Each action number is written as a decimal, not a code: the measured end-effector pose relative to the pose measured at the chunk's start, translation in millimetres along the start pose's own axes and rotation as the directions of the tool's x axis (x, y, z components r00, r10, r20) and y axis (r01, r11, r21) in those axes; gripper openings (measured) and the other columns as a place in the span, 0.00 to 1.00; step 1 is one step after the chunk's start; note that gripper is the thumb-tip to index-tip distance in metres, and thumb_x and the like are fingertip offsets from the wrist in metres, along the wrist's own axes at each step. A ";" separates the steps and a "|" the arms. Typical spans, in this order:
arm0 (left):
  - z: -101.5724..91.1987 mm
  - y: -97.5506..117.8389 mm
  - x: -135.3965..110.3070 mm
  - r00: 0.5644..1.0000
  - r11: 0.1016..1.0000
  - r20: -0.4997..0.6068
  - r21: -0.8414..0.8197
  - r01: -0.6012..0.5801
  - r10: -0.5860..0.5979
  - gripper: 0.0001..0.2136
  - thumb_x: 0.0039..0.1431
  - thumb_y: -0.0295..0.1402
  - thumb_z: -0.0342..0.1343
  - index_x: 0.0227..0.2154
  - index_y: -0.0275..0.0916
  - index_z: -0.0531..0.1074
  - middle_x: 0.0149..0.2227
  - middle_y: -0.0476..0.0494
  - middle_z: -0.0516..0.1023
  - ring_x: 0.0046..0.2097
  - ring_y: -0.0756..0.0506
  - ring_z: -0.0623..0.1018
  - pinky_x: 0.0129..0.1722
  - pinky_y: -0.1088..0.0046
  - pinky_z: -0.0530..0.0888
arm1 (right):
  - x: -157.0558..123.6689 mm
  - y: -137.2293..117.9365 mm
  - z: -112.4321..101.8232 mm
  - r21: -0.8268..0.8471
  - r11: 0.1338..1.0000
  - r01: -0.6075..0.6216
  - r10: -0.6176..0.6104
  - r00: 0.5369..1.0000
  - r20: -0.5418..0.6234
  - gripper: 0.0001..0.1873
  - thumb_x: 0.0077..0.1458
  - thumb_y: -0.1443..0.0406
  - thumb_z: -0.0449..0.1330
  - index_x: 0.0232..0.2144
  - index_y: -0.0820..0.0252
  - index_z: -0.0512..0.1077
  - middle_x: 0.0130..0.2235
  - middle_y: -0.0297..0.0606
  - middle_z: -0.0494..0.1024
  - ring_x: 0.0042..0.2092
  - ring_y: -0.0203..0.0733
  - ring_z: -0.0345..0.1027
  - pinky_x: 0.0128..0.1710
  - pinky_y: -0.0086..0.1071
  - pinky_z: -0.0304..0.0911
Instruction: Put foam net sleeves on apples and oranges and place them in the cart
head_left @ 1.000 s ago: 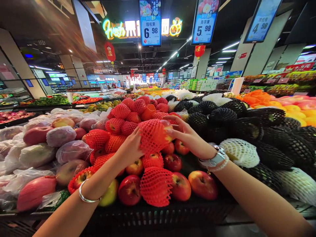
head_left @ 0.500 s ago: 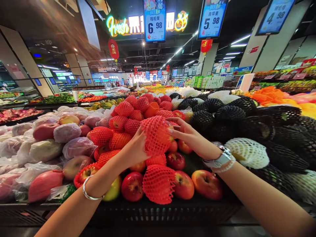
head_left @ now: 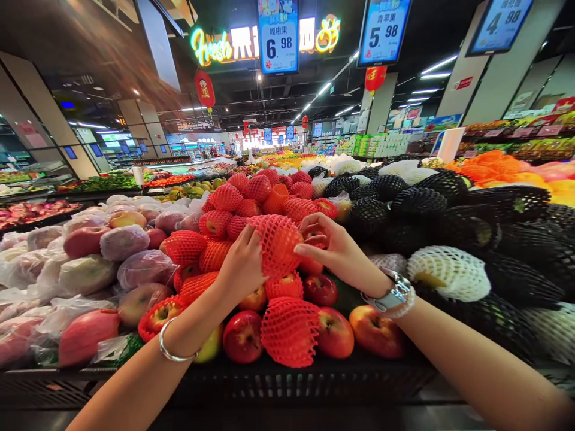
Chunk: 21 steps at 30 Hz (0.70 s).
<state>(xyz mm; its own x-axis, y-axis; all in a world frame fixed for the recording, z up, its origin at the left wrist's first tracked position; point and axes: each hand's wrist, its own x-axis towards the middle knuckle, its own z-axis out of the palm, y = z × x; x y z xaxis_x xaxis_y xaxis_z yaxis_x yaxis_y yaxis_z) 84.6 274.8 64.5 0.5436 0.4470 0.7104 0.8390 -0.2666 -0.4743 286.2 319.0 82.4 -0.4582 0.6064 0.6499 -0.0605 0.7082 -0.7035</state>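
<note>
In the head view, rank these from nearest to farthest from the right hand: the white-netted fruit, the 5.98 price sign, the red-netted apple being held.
1. Red-netted apple: touching the right hand, on its left.
2. White-netted fruit: to the right, on the display.
3. 5.98 price sign: overhead, far behind.

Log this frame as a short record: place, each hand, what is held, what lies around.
place: supermarket fruit stand
left hand: grips the netted apple from its left side; bracelet on the wrist
right hand: fingers pinch the same net at its right edge; watch on the wrist
below the hands: bare apples and more red-netted ones
left of pile: bagged fruit
right of pile: black-netted fruit, white-netted fruit
overhead: price signs reading 6.98 and 5.98
</note>
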 end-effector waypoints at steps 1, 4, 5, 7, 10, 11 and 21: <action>-0.3 0.8 0.9 1.000 1.000 0.001 -0.005 0.001 -0.001 0.05 0.48 0.24 0.55 0.28 0.33 0.75 0.37 0.32 0.75 0.48 0.32 0.71 0.54 0.50 0.70 | -0.6 0.2 1.1 -0.037 0.999 0.018 -0.018 1.000 -0.015 0.21 0.47 0.52 0.66 0.34 0.57 0.64 0.38 0.36 0.69 0.39 0.39 0.65 0.41 0.35 0.65; -1.1 2.4 4.1 0.997 0.997 0.043 -0.042 0.063 -0.061 0.05 0.50 0.24 0.54 0.29 0.34 0.74 0.35 0.35 0.76 0.46 0.34 0.73 0.52 0.53 0.71 | -2.9 0.8 5.2 -0.167 0.983 0.078 -0.084 0.996 -0.030 0.17 0.51 0.53 0.63 0.31 0.57 0.65 0.35 0.36 0.69 0.38 0.40 0.63 0.40 0.35 0.63; -1.2 2.4 5.0 0.995 0.995 0.066 -0.050 0.081 -0.078 0.05 0.50 0.23 0.54 0.28 0.35 0.74 0.33 0.37 0.76 0.45 0.35 0.73 0.51 0.54 0.72 | -3.4 1.0 6.2 -0.203 0.975 0.087 -0.092 0.996 -0.018 0.15 0.53 0.53 0.62 0.30 0.58 0.65 0.34 0.36 0.68 0.38 0.40 0.63 0.39 0.35 0.62; -1.5 1.7 6.6 0.991 0.993 0.102 -0.073 0.093 -0.085 0.05 0.49 0.21 0.54 0.24 0.37 0.72 0.30 0.40 0.75 0.43 0.37 0.75 0.50 0.56 0.74 | -3.3 1.7 6.2 -0.233 0.970 0.068 -0.067 0.998 0.012 0.15 0.54 0.53 0.60 0.28 0.58 0.66 0.33 0.36 0.68 0.36 0.39 0.62 0.37 0.35 0.61; -2.5 0.5 7.7 0.984 0.964 0.044 -0.193 0.180 -0.175 0.06 0.47 0.21 0.55 0.27 0.37 0.70 0.33 0.41 0.76 0.42 0.40 0.76 0.47 0.62 0.76 | 0.3 4.6 -0.7 -0.106 0.994 -0.034 0.042 0.996 0.073 0.18 0.54 0.50 0.59 0.29 0.58 0.65 0.32 0.35 0.69 0.34 0.38 0.63 0.34 0.33 0.61; -3.1 0.4 7.8 0.973 0.942 0.004 -0.248 0.226 -0.232 0.08 0.46 0.22 0.57 0.31 0.36 0.70 0.36 0.41 0.77 0.43 0.40 0.77 0.46 0.63 0.76 | 2.2 5.8 -4.8 -0.052 0.996 -0.074 0.078 0.993 0.085 0.19 0.53 0.49 0.59 0.29 0.58 0.65 0.30 0.34 0.69 0.33 0.37 0.63 0.33 0.33 0.61; -15.2 7.9 14.0 0.877 0.686 0.127 -0.575 0.446 -0.463 0.20 0.37 0.26 0.65 0.37 0.32 0.70 0.42 0.38 0.78 0.44 0.40 0.78 0.45 0.63 0.76 | 5.7 -2.6 -30.3 -0.340 0.917 0.211 -0.221 0.975 0.009 0.24 0.54 0.51 0.61 0.47 0.57 0.64 0.49 0.44 0.70 0.50 0.48 0.66 0.51 0.45 0.64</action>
<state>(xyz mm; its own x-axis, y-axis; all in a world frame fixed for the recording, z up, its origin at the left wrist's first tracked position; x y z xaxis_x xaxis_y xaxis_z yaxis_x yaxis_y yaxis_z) 99.1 266.0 78.7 0.0850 0.6241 0.7767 0.8311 -0.4743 0.2902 310.7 331.5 96.6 -0.4417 0.4316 0.7865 0.1491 0.8998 -0.4101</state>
